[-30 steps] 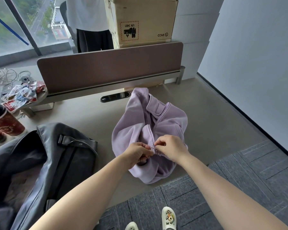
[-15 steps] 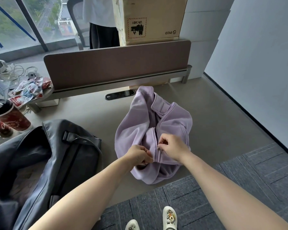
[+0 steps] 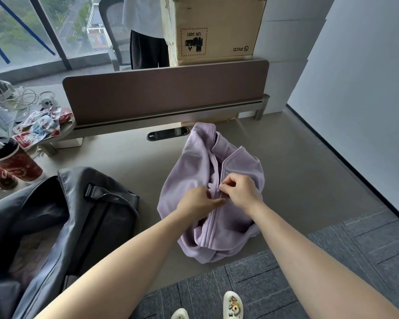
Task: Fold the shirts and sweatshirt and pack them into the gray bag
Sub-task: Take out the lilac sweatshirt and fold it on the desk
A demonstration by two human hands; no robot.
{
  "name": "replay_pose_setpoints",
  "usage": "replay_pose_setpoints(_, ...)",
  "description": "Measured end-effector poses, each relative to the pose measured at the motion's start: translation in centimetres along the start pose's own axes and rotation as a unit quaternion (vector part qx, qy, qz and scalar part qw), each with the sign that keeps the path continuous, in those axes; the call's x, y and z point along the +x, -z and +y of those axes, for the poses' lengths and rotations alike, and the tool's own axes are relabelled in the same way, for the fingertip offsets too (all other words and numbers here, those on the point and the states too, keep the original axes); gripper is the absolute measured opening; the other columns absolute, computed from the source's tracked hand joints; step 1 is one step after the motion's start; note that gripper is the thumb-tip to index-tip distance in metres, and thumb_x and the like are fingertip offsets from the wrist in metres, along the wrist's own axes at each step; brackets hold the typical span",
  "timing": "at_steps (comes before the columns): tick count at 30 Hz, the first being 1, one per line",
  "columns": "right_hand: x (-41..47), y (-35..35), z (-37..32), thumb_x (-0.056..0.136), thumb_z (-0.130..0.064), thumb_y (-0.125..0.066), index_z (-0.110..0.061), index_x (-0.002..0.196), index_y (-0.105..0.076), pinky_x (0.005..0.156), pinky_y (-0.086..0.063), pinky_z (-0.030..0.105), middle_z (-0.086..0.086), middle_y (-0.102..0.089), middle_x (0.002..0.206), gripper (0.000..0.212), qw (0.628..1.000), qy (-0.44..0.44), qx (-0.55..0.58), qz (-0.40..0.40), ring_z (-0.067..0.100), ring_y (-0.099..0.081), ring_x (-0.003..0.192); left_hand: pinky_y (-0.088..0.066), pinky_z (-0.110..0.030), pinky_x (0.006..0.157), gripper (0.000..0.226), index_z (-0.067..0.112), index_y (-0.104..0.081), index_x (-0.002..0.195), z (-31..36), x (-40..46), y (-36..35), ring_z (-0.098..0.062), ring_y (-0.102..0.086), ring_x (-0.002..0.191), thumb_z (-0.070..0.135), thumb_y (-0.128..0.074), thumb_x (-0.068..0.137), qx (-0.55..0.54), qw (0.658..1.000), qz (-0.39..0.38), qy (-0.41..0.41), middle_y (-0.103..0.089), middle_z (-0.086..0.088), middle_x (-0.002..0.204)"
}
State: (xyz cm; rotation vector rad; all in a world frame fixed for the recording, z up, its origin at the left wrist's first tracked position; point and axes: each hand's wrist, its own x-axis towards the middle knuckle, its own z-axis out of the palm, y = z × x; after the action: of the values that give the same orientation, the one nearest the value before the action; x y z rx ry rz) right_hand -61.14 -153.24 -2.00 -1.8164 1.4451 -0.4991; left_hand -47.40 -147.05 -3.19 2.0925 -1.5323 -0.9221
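A lilac zip-front sweatshirt (image 3: 240,166) lies bunched on the beige desk (image 3: 115,157), near its front edge. My right hand (image 3: 241,192) pinches the zipper pull about halfway up the front. Just below it, my left hand (image 3: 197,203) holds the fabric beside the zipper, with the closed part of the zip running down toward me. The gray bag (image 3: 55,217) sits open at the left of the desk, a strap across its top. No other shirts are visible.
A brown divider panel (image 3: 166,90) lines the desk's back edge, with a cable port (image 3: 167,134) below it. A red cup (image 3: 16,164), snack packets (image 3: 39,127) and cables crowd the far left. A person (image 3: 145,31) stands behind, next to a cardboard box (image 3: 214,28).
My right hand has drawn the zipper pull further up the sweatshirt front, closing more of the zip. My left hand keeps its hold just below. The view shifted slightly.
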Motion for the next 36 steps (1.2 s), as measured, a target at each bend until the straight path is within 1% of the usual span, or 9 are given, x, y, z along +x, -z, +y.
replay_pose_setpoints(4,0.5,0.0,0.5,0.084,-0.018,-0.069,-0.016,0.068,-0.06,0.069,-0.05,0.037,-0.007,-0.062,0.065,0.018,0.998,0.029,-0.048,-0.011,0.017,-0.059,0.068,-0.028,-0.031,0.054,0.047,0.016,-0.034,0.055,0.5,0.1,-0.9,-0.031,-0.044,0.067,0.041,-0.057,0.088,0.079,0.996,-0.001,-0.03,-0.043,-0.006,0.058)
replay_pose_setpoints(8,3.2,2.0,0.9,0.087,-0.011,-0.059,-0.015,0.071,-0.054,0.061,-0.038,0.032,0.0,-0.061,0.072,0.017,0.99,0.016,-0.034,0.134,0.025,-0.055,0.069,-0.031,-0.029,0.059,0.038,0.015,-0.041,0.056,-0.9,-0.7,1.0,-0.025,-0.037,0.065,0.031,-0.065,0.08,0.15,0.972,-0.172,-0.053,-0.043,-0.003,0.058)
replay_pose_setpoints(11,6.1,4.3,0.8,0.089,-0.009,-0.055,-0.009,0.077,-0.054,0.061,-0.035,0.032,0.004,-0.061,0.077,0.012,0.985,0.008,-0.02,0.174,0.031,-0.056,0.076,-0.04,-0.026,0.055,0.021,0.016,-0.057,0.072,-4.0,-1.2,2.8,-0.026,-0.054,0.064,0.034,-0.066,0.079,0.163,0.953,-0.252,0.03,-0.056,-0.002,0.065)
replay_pose_setpoints(14,7.1,4.8,0.1,0.093,-0.018,-0.052,-0.016,0.078,-0.049,0.062,-0.038,0.033,0.0,-0.059,0.074,0.015,0.989,0.024,-0.029,0.143,0.028,-0.055,0.075,-0.041,-0.027,0.066,0.026,0.016,-0.065,0.095,-4.9,-1.0,3.8,-0.022,-0.056,0.079,0.038,-0.061,0.081,0.208,0.962,-0.173,0.026,-0.065,-0.003,0.086)
replay_pose_setpoints(19,6.0,3.8,-0.9,0.092,-0.022,-0.055,-0.02,0.072,-0.048,0.063,-0.051,0.037,-0.002,-0.063,0.068,0.021,0.993,0.053,0.034,0.103,0.023,-0.061,0.07,-0.048,-0.033,0.079,0.044,0.026,-0.055,0.113,-0.1,1.5,2.9,-0.018,-0.059,0.09,0.053,-0.064,0.079,0.039,0.999,0.01,-0.005,-0.063,0.006,0.1)
replay_pose_setpoints(23,5.1,3.8,-0.9,0.092,-0.022,-0.058,-0.019,0.073,-0.05,0.062,-0.057,0.046,0.009,-0.067,0.068,0.021,0.99,0.071,0.107,0.058,0.025,-0.067,0.066,-0.037,-0.03,0.06,0.021,0.021,-0.053,0.081,4.0,3.4,1.5,-0.024,-0.058,0.075,0.04,-0.059,0.088,0.055,0.992,0.093,-0.065,-0.057,0.003,0.075)
replay_pose_setpoints(27,5.4,5.1,0.3,0.095,-0.02,-0.053,-0.015,0.073,-0.045,0.052,-0.05,0.034,0.007,-0.061,0.064,0.024,0.992,0.058,0.084,0.07,0.022,-0.066,0.053,-0.032,-0.034,0.055,0.033,0.021,-0.04,0.065,4.1,3.0,1.3,-0.022,-0.045,0.062,0.03,-0.052,0.095,0.053,0.99,0.067,-0.114,-0.048,0.002,0.064)
replay_pose_setpoints(32,8.0,6.9,1.4,0.095,-0.02,-0.047,-0.014,0.08,-0.045,0.066,-0.052,0.044,0.001,-0.059,0.072,0.016,0.988,-0.005,0.054,0.147,0.032,-0.063,0.069,-0.038,-0.032,0.056,0.033,0.014,-0.042,0.066,0.9,2.4,3.9,-0.016,-0.036,0.059,0.032,-0.058,0.088,0.037,0.996,0.049,-0.067,-0.049,-0.001,0.064)
replay_pose_setpoints(36,9.3,8.5,1.4,0.099,-0.018,-0.038,-0.014,0.083,-0.04,0.053,-0.043,0.032,0.004,-0.057,0.068,0.016,0.982,-0.031,0.088,0.162,0.022,-0.063,0.047,-0.029,-0.031,0.054,0.034,0.015,-0.038,0.067,-2.2,1.9,5.8,-0.014,-0.03,0.058,0.029,-0.065,0.084,0.027,0.997,0.071,-0.014,-0.036,0.007,0.057)
